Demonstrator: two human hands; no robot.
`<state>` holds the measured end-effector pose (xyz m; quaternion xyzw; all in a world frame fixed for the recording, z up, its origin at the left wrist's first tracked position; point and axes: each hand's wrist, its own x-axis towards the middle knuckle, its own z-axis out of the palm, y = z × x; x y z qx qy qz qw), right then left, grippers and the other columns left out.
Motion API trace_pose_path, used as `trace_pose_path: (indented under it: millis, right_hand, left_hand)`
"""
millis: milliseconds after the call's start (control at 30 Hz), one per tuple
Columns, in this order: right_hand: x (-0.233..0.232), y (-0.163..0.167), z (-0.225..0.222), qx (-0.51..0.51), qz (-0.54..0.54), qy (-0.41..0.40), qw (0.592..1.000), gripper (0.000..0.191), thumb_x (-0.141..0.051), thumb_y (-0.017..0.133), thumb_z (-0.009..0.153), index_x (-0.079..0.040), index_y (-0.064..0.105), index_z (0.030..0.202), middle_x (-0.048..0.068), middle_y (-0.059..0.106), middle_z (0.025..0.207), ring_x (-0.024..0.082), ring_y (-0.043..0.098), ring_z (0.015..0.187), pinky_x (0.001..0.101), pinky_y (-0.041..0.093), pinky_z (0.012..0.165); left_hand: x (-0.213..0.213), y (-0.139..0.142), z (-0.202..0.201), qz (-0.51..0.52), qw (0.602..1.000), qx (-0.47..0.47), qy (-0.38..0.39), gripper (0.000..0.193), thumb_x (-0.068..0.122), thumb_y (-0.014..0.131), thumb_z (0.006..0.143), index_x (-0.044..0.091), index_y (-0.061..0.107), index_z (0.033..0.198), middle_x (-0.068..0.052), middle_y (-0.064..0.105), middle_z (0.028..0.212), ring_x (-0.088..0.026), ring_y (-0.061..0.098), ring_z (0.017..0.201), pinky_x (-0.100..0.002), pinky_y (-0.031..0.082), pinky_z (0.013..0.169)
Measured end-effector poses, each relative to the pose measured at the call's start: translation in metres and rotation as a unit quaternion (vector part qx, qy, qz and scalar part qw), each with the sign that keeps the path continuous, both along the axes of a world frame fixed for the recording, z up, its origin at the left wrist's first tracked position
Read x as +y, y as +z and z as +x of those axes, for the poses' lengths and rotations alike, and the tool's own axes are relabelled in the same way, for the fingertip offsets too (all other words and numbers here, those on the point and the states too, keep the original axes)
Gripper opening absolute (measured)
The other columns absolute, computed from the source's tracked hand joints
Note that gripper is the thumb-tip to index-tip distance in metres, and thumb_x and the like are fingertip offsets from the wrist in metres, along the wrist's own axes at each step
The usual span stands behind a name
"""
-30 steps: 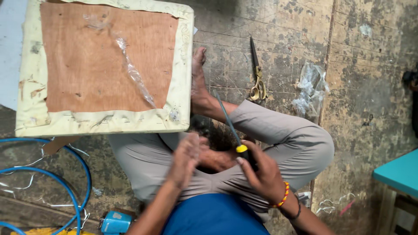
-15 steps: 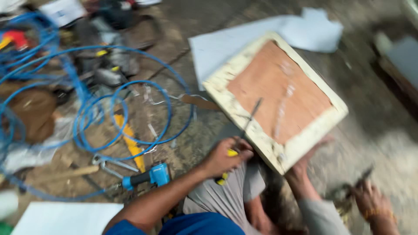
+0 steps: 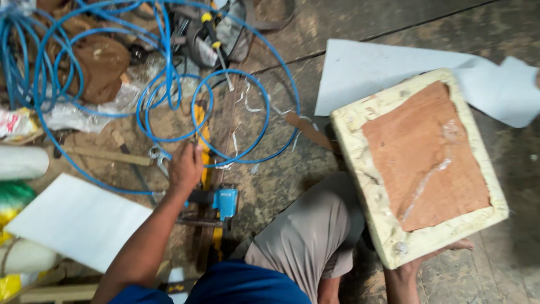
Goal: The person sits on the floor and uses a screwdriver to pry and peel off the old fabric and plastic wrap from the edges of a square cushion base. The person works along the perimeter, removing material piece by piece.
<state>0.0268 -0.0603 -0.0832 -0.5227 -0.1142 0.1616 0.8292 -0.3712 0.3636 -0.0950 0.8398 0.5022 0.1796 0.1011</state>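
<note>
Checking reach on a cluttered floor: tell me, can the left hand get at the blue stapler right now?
Probably yes. The left hand rests on the floor just beside the blue stapler, with only loops of blue hose nearby and nothing covering the tool.

floor: worn, cracked grey concrete [image 3: 394,22] | sawdust and scraps scattered | light: even, soft shadows

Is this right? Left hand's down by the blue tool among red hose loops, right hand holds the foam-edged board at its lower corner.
Not quite: the hose is blue, not red, as the head view shows. The rest stands: left hand by the blue tool, right hand under the board.
</note>
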Motion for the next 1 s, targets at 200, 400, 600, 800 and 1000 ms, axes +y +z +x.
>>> trace_pose_path:
  millis: [200, 400, 600, 800, 1000]
  right_hand:
    - [-0.003, -0.018, -0.028, 0.143, -0.117, 0.135, 0.973, 0.068, -0.056, 0.029, 0.102, -0.010, 0.019, 0.150, 0.006, 0.015, 0.145, 0.022, 0.021, 0.130, 0.0421, 0.015, 0.107]
    - [0.037, 0.069, -0.012, 0.157, -0.266, 0.204, 0.929, 0.045, -0.039, 0.036, 0.104, -0.006, 0.034, 0.134, 0.004, 0.027, 0.119, 0.017, 0.030, 0.104, 0.0349, 0.023, 0.085]
    - [0.129, 0.184, 0.047, 0.096, -0.301, 0.216, 0.924, 0.024, -0.023, 0.044, 0.105, -0.003, 0.049, 0.118, 0.003, 0.039, 0.093, 0.012, 0.038, 0.078, 0.0276, 0.031, 0.063]
    - [0.311, 0.133, 0.059, 0.187, -0.293, 0.283, 0.894, 0.018, -0.020, 0.049, 0.105, -0.008, 0.061, 0.107, 0.001, 0.049, 0.074, 0.009, 0.041, 0.053, 0.0234, 0.033, 0.042]
    - [0.350, 0.018, 0.065, 0.232, -0.395, 0.274, 0.846, 0.030, -0.028, 0.055, 0.105, -0.004, 0.056, 0.087, 0.002, 0.052, 0.060, 0.013, 0.041, 0.042, 0.0293, 0.032, 0.037]
  left_hand:
    - [0.047, -0.019, -0.061, 0.081, 0.986, 0.033, 0.141, 0.023, 0.027, 0.064, 0.107, 0.005, 0.067, 0.108, -0.020, 0.065, 0.101, -0.045, 0.063, 0.092, -0.056, 0.049, 0.076]
    - [0.095, -0.077, -0.080, 0.085, 0.953, 0.072, 0.281, 0.024, 0.026, 0.066, 0.100, 0.003, 0.065, 0.106, -0.021, 0.064, 0.101, -0.044, 0.063, 0.094, -0.056, 0.050, 0.080]
    - [0.130, -0.088, -0.049, 0.264, 0.881, 0.226, 0.322, 0.047, 0.045, 0.062, 0.105, 0.004, 0.060, 0.128, -0.022, 0.061, 0.120, -0.040, 0.059, 0.108, -0.058, 0.046, 0.085]
    - [0.135, -0.092, 0.016, 0.198, 0.857, 0.185, 0.438, 0.073, 0.058, 0.059, 0.104, -0.004, 0.058, 0.142, -0.023, 0.054, 0.120, -0.042, 0.048, 0.113, -0.064, 0.031, 0.099]
    - [0.137, -0.111, 0.016, 0.063, 0.859, 0.183, 0.475, 0.066, 0.057, 0.058, 0.099, 0.001, 0.054, 0.133, -0.021, 0.051, 0.132, -0.040, 0.042, 0.132, -0.062, 0.025, 0.112]
